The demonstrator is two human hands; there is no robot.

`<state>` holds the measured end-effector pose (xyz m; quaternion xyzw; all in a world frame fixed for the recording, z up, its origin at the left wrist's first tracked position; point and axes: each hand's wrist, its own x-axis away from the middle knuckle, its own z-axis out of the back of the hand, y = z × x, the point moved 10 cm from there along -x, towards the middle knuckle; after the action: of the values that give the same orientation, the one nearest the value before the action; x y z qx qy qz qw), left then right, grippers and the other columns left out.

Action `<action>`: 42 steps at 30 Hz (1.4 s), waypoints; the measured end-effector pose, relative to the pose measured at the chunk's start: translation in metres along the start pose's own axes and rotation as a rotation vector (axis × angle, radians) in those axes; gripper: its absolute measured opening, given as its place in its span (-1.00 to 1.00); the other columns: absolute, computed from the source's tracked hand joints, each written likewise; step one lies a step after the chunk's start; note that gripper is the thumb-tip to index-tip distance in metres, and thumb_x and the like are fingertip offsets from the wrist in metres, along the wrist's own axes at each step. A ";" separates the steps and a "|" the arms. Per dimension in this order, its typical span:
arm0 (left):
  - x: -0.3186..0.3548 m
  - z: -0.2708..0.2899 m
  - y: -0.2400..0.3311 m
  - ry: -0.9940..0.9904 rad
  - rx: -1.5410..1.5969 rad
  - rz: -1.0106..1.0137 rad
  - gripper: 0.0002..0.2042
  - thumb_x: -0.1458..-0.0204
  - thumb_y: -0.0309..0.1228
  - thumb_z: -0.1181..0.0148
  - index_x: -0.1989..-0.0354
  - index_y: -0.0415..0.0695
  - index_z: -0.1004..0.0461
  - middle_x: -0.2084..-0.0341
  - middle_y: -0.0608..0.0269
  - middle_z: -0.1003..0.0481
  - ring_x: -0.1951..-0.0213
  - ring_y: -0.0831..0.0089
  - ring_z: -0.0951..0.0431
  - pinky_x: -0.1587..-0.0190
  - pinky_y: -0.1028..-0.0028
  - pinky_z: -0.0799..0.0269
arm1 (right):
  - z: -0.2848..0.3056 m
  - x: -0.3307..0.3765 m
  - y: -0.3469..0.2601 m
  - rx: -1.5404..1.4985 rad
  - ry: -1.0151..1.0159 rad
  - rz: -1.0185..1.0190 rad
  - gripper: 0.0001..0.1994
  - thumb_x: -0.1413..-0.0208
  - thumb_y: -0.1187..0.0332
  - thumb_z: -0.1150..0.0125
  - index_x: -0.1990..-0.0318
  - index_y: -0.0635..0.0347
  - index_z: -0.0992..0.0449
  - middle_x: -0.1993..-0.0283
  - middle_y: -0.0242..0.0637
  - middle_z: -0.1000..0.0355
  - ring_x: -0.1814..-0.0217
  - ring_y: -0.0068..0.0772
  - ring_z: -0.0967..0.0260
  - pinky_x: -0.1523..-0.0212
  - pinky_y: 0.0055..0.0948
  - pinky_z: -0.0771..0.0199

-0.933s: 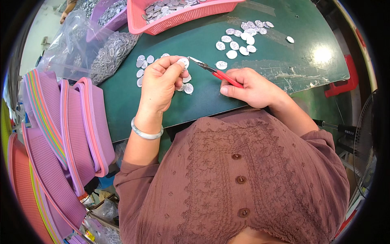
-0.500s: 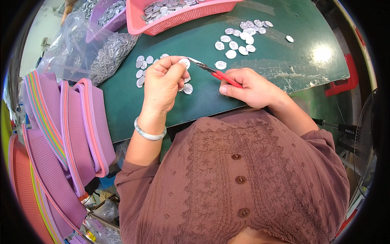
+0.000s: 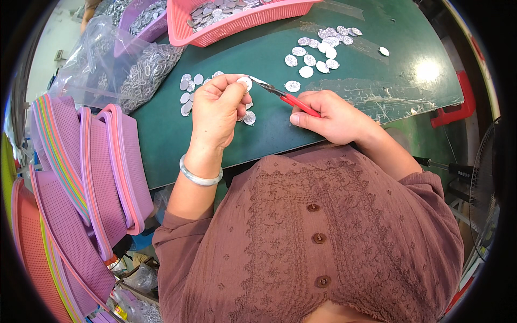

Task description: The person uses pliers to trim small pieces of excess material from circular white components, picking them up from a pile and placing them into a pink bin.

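Between thumb and fingers, my left hand (image 3: 219, 105) pinches an oval silver medal (image 3: 245, 84). My right hand (image 3: 334, 116) is closed round the red handles of a pair of pliers (image 3: 293, 100). The pliers' narrow tip reaches the upper edge of the medal; whether the jaws grip it is too small to tell. Loose oval medals (image 3: 186, 98) lie on the green table beside and under my left hand, some partly hidden by it. Farther off to the right, several more medals (image 3: 322, 65) are scattered.
A pink basket (image 3: 242, 24) of medals stands at the far side, next to a purple basket (image 3: 126, 29). A clear bag (image 3: 148, 75) of metal links rests at the table's left. Stacked plastic baskets (image 3: 99, 177) line the left side. The green table (image 3: 269, 142) ends just before my body.
Almost nothing differs. My left wrist and right hand have shifted very slightly, while the medal and pliers keep nearly the same place.
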<state>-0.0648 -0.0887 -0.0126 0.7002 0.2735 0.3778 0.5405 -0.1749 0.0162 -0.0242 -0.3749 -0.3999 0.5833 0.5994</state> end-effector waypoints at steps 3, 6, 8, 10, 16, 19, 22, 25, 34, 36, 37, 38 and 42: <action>0.001 0.000 0.000 0.004 -0.001 0.004 -0.90 0.04 -0.47 -0.10 0.41 -0.25 -0.45 0.69 0.36 -0.40 0.74 0.73 -0.27 0.69 0.75 -0.17 | 0.000 0.000 0.000 0.019 0.006 -0.014 -0.72 -0.01 0.25 -0.11 0.52 0.34 -0.36 0.65 -0.17 -0.26 0.61 -0.38 -0.17 0.54 -0.36 -0.20; 0.002 0.000 0.001 0.002 0.008 -0.003 -0.91 0.04 -0.48 -0.10 0.41 -0.25 -0.46 0.69 0.37 -0.39 0.72 0.73 -0.27 0.67 0.75 -0.17 | 0.000 -0.001 0.001 0.036 0.001 -0.044 -0.72 -0.02 0.26 -0.10 0.53 0.34 -0.36 0.66 -0.16 -0.26 0.61 -0.38 -0.17 0.54 -0.35 -0.20; 0.002 0.000 0.001 -0.007 0.035 -0.048 -0.91 0.03 -0.48 -0.10 0.40 -0.24 -0.46 0.68 0.37 -0.40 0.71 0.74 -0.28 0.65 0.75 -0.17 | -0.001 -0.001 0.001 0.038 -0.004 -0.062 -0.72 -0.02 0.26 -0.09 0.53 0.34 -0.36 0.66 -0.16 -0.27 0.61 -0.38 -0.18 0.53 -0.35 -0.21; 0.002 0.000 0.001 -0.010 0.063 -0.078 -0.92 0.03 -0.48 -0.10 0.39 -0.23 -0.46 0.67 0.38 -0.40 0.70 0.75 -0.28 0.64 0.76 -0.17 | -0.001 -0.001 0.001 0.034 -0.007 -0.073 -0.72 -0.02 0.26 -0.09 0.52 0.35 -0.38 0.65 -0.16 -0.29 0.60 -0.37 -0.20 0.51 -0.36 -0.23; 0.003 -0.001 -0.004 -0.018 0.131 -0.121 -0.92 0.02 -0.50 -0.09 0.36 -0.22 -0.47 0.65 0.39 -0.41 0.69 0.76 -0.29 0.62 0.77 -0.17 | -0.001 -0.001 0.001 -0.046 -0.031 -0.053 -0.75 -0.02 0.28 -0.08 0.48 0.35 -0.43 0.59 -0.18 -0.38 0.55 -0.39 -0.28 0.46 -0.41 -0.29; 0.003 -0.001 -0.004 -0.027 0.148 -0.118 -0.92 0.01 -0.50 -0.09 0.35 -0.22 -0.47 0.64 0.39 -0.42 0.68 0.75 -0.30 0.62 0.77 -0.18 | -0.001 -0.002 0.003 -0.054 -0.041 -0.063 -0.75 -0.02 0.28 -0.08 0.48 0.34 -0.42 0.62 -0.21 -0.34 0.56 -0.44 -0.26 0.48 -0.40 -0.27; 0.001 -0.001 -0.007 -0.032 0.151 -0.105 -0.91 0.00 -0.49 -0.08 0.34 -0.22 -0.47 0.64 0.38 -0.43 0.68 0.74 -0.31 0.62 0.76 -0.19 | -0.001 -0.001 0.005 -0.066 -0.059 -0.097 -0.74 -0.03 0.25 -0.09 0.49 0.32 -0.41 0.66 -0.33 -0.28 0.59 -0.52 -0.19 0.52 -0.45 -0.23; 0.002 -0.001 -0.008 -0.016 0.149 -0.078 -0.89 0.00 -0.47 -0.08 0.33 -0.22 -0.46 0.62 0.34 -0.44 0.67 0.71 -0.33 0.62 0.73 -0.21 | 0.000 0.001 0.005 -0.224 -0.078 -0.118 -0.72 -0.04 0.22 -0.10 0.51 0.28 -0.39 0.68 -0.44 -0.22 0.61 -0.61 -0.11 0.56 -0.52 -0.16; 0.001 0.003 -0.010 0.016 0.179 -0.066 -0.86 0.00 -0.48 -0.07 0.29 -0.23 -0.46 0.48 0.20 -0.51 0.64 0.62 -0.38 0.58 0.66 -0.26 | 0.000 0.003 0.017 -0.303 -0.051 -0.183 -0.71 -0.03 0.17 -0.11 0.51 0.24 -0.38 0.67 -0.47 -0.20 0.61 -0.64 -0.11 0.58 -0.57 -0.15; 0.002 0.003 -0.009 0.012 0.188 -0.065 -0.85 0.00 -0.48 -0.07 0.27 -0.24 -0.46 0.46 0.18 -0.52 0.63 0.61 -0.39 0.58 0.64 -0.27 | -0.001 0.003 0.017 -0.309 -0.051 -0.178 -0.71 -0.03 0.17 -0.11 0.51 0.24 -0.38 0.66 -0.47 -0.21 0.61 -0.65 -0.11 0.58 -0.57 -0.16; 0.002 0.002 -0.008 0.009 0.192 -0.064 -0.85 0.00 -0.48 -0.05 0.26 -0.25 -0.45 0.45 0.17 -0.52 0.63 0.60 -0.39 0.58 0.64 -0.28 | -0.001 0.003 0.017 -0.312 -0.052 -0.176 -0.71 -0.03 0.17 -0.11 0.51 0.24 -0.38 0.66 -0.47 -0.21 0.61 -0.65 -0.11 0.58 -0.57 -0.16; 0.002 0.002 -0.008 0.005 0.195 -0.063 -0.84 -0.01 -0.48 -0.04 0.26 -0.25 -0.45 0.45 0.17 -0.52 0.63 0.59 -0.39 0.58 0.63 -0.28 | -0.001 0.003 0.017 -0.310 -0.050 -0.180 -0.71 -0.03 0.17 -0.11 0.51 0.25 -0.38 0.66 -0.47 -0.21 0.61 -0.65 -0.11 0.58 -0.57 -0.16; 0.001 0.002 -0.010 -0.018 0.226 -0.062 -0.81 -0.05 -0.46 0.04 0.23 -0.27 -0.44 0.42 0.14 -0.51 0.61 0.57 -0.40 0.57 0.62 -0.28 | 0.000 0.003 0.016 -0.299 -0.046 -0.183 -0.71 -0.03 0.18 -0.11 0.50 0.25 -0.38 0.66 -0.47 -0.21 0.62 -0.64 -0.12 0.58 -0.57 -0.17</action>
<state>-0.0627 -0.0861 -0.0218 0.7513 0.3312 0.3214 0.4718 -0.1814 0.0200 -0.0389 -0.4085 -0.5284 0.4686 0.5782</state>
